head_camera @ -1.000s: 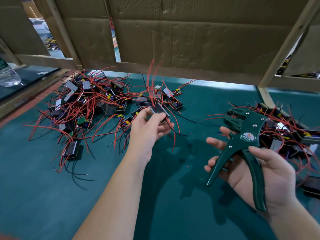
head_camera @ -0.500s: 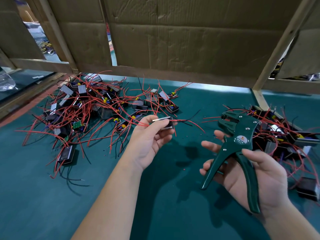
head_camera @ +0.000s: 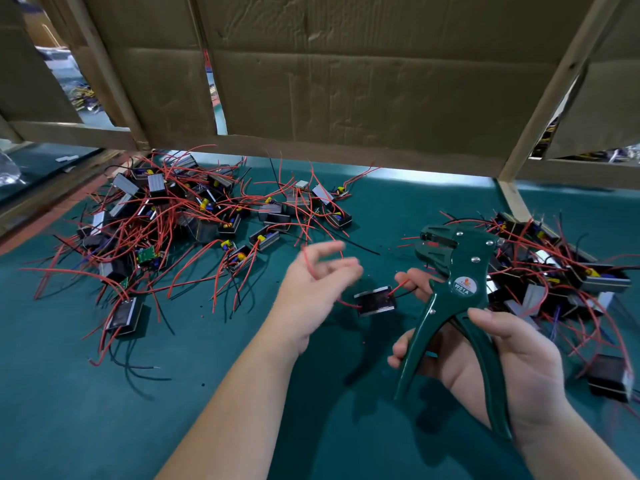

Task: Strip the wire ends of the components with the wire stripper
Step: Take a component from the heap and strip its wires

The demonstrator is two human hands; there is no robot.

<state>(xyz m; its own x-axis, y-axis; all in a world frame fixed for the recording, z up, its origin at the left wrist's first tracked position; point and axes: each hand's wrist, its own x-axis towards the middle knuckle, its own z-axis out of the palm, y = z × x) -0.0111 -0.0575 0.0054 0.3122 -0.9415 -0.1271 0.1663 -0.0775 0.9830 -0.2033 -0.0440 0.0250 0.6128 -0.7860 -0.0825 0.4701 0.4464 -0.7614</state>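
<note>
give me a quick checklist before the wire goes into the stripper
1. Wire stripper held in right hand: ok.
2. Stripper handles spread, ready to squeeze: ok.
3. Component lifted off the mat: ok.
4. Left hand gripping a red wire: cannot tell, blurred.
5. Wire end seated in the stripper's mouth: not ok, none there.
6. Which wire end is bare: cannot tell.
</note>
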